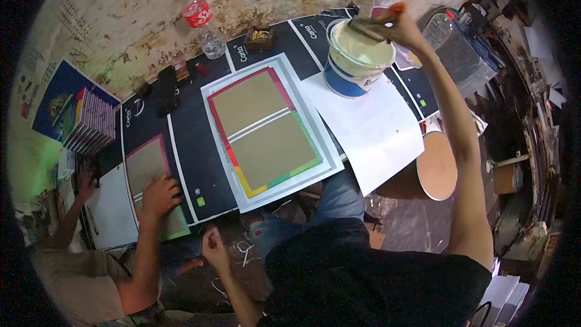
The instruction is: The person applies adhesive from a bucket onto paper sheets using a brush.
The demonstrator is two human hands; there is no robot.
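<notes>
My right hand (407, 29) grips a wide brush (367, 28) with an orange-red handle end, tilted over the mouth of a white and blue bucket (350, 72). Pale, creamy paste (363, 45) fills the bucket's upper part. My left hand (214, 248) is low beside my lap, off the table, its fingers curled and seemingly holding nothing. Between my hands, on the table, lies a white-bordered sheet (282, 63) with two grey-brown boards (275, 151) on it. Colored edges frame the boards, and white strips separate them.
At left, a co-worker's hand (160, 197) rests on a similar board (145, 163). Blank white paper (378, 130) lies under the bucket and overhangs the table edge. A bottle (203, 23), a small box (260, 38) and stacked books (91, 120) stand toward the wall.
</notes>
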